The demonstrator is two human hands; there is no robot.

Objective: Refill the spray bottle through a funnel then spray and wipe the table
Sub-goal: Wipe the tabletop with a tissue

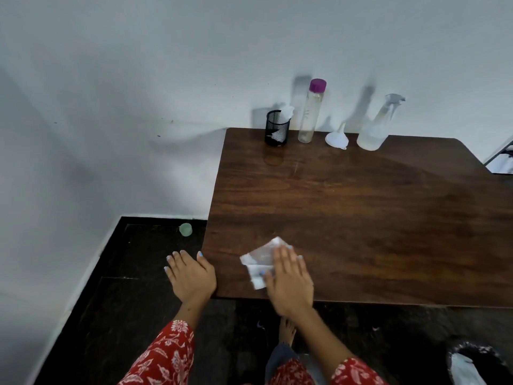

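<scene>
Wiping step. Right hand (288, 276) flat, fingers straight, pressing white wipe (259, 259) on table (361, 218), lower centre. Left hand (191, 276) spread at table's left edge, holding nothing. Spray bottle (374, 129), funnel (337, 137) upper right. Advice: keep palm flat, overlap strokes.

At the far edge of the tabletop you see a black mesh cup (277, 128) with white paper tucked inside. On the dark floor (133, 315) near the white wall (138, 79) sits a small green cap (185, 229). Low at your right lies a dark bin (477, 362) holding something white.
</scene>
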